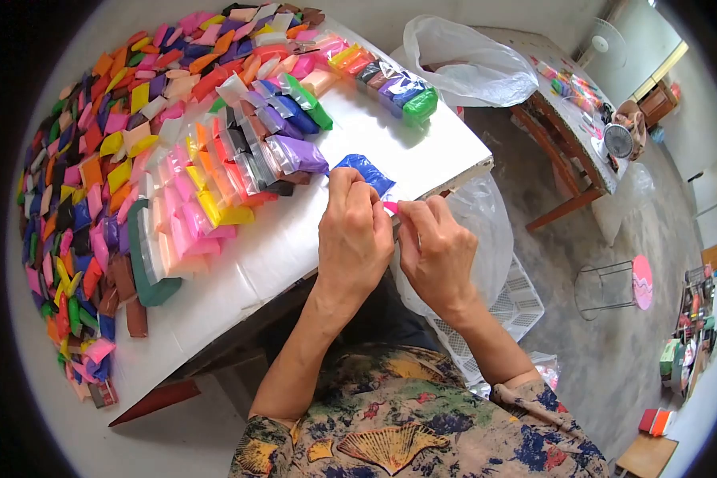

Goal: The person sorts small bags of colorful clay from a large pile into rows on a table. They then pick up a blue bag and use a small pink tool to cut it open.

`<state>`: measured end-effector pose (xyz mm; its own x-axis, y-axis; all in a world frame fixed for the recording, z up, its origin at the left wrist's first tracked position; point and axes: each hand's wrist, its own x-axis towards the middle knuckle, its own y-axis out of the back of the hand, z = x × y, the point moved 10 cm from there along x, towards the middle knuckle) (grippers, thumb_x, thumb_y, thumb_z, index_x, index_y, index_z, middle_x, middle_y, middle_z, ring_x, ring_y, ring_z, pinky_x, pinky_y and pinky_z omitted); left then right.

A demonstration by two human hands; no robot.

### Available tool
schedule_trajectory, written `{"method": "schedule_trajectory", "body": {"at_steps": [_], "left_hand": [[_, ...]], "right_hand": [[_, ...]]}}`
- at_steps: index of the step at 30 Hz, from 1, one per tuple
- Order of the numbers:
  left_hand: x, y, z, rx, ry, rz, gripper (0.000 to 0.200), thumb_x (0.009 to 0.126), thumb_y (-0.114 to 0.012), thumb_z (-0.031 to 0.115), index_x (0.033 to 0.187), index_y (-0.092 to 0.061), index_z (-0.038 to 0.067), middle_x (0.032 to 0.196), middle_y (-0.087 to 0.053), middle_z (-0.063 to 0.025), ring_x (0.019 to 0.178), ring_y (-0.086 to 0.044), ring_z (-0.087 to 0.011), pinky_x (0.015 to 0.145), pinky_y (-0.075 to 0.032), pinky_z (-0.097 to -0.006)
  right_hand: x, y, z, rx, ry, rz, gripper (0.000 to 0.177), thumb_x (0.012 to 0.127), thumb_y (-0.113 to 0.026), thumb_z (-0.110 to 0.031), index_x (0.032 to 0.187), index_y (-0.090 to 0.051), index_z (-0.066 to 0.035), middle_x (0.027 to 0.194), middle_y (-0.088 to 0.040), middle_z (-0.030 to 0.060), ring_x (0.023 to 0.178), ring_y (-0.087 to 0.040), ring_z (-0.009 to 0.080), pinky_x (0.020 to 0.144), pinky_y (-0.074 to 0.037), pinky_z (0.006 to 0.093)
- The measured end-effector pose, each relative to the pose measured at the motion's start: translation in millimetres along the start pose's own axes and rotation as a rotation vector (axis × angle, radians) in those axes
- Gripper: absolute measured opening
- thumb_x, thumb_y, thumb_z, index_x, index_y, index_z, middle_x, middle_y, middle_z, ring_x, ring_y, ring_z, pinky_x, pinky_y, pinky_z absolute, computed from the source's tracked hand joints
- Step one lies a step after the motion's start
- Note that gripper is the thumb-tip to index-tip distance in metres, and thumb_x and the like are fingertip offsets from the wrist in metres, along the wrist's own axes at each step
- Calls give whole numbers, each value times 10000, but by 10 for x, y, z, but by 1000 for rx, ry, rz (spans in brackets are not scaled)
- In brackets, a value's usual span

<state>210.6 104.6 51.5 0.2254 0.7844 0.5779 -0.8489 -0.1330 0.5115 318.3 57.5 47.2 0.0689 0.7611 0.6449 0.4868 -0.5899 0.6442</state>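
Observation:
My left hand is closed at the front edge of the white table, touching a blue packet that lies beyond its fingers. My right hand is just to the right, thumb and fingers pinched on a small pink piece. What my left fingers grip is hidden behind the knuckles. Left of my hands, rows of coloured packets lie side by side, with a purple packet nearest. A clear bag of coloured packets sits near the far right edge.
A large pile of coloured packets covers the table's left and back. Clear plastic bags hang at the right. Below are a white crate and another bag. A second table and a pink stool stand further right.

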Motion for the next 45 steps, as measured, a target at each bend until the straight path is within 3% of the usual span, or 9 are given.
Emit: {"method": "schedule_trajectory", "body": {"at_steps": [5, 12, 16, 20, 26, 36, 40, 43, 45], "left_hand": [[5, 7, 17, -4, -13, 0, 62, 831, -565, -63, 871, -539, -102, 1017, -500, -228, 909, -572, -401, 778, -478, -464], [9, 20, 12, -14, -8, 7, 58, 824, -566, -67, 858, -536, -103, 998, -501, -223, 898, -571, -396, 772, -475, -462], [4, 12, -10, -37, 10, 5, 55, 823, -565, -66, 851, -535, -103, 999, -504, -225, 887, -571, -398, 765, -473, -465], [7, 22, -32, -39, 27, 16, 55, 824, -561, -67, 856, -535, -103, 1000, -508, -227, 882, -571, -403, 763, -473, -469], [1, 12, -41, -39, 27, 33, 57, 828, -558, -65, 864, -536, -103, 997, -511, -228, 883, -572, -406, 764, -472, -471], [6, 9, -38, -38, 32, 19, 54, 832, -553, -64, 861, -535, -105, 992, -511, -222, 876, -575, -400, 755, -477, -465], [6, 12, -46, -34, 39, 13, 49, 833, -548, -67, 858, -536, -107, 994, -510, -223, 878, -575, -399, 762, -478, -464], [2, 56, -10, -7, -27, 97, 46, 818, -595, -85, 814, -550, -77, 936, -539, -178, 794, -567, -318, 677, -467, -408], [-1, 55, -13, -15, -23, 94, 44, 818, -593, -83, 815, -549, -78, 935, -541, -180, 801, -567, -322, 687, -467, -408]], "right_hand": [[62, -3, 142, -70, -72, 52, 111, 848, -657, -98, 957, -640, -86, 854, -578, 110, 608, -628, 312, 514, -486, 414], [-16, 9, -106, -36, 98, 18, 126, 831, -660, -81, 953, -630, -72, 824, -552, 100, 598, -618, 288, 503, -472, 400], [53, -9, 12, -194, 46, 46, 160, 810, -667, -52, 966, -631, -61, 820, -549, 105, 603, -622, 266, 509, -467, 375], [-34, 16, -179, -77, 151, 56, 187, 799, -671, -49, 982, -636, -50, 814, -549, 99, 597, -610, 252, 512, -462, 371], [39, 14, -15, -209, 107, 75, 218, 780, -684, -40, 993, -637, -44, 825, -565, 90, 616, -621, 245, 534, -475, 364], [13, 15, 17, -95, 77, 105, 210, 796, -668, -39, 1003, -634, -51, 835, -581, 101, 628, -623, 288, 548, -484, 380], [-67, -11, -102, 86, 89, 31, 189, 818, -654, -38, 1005, -635, -59, 835, -582, 102, 624, -620, 290, 534, -469, 397], [-17, 24, 16, 21, 55, 57, 190, 823, -651, -36, 1009, -637, -70, 842, -587, 98, 629, -624, 291, 536, -474, 396], [6, 10, 69, -21, 34, 92, 189, 824, -650, -37, 1009, -639, -77, 842, -587, 95, 627, -622, 293, 534, -472, 397]]}}
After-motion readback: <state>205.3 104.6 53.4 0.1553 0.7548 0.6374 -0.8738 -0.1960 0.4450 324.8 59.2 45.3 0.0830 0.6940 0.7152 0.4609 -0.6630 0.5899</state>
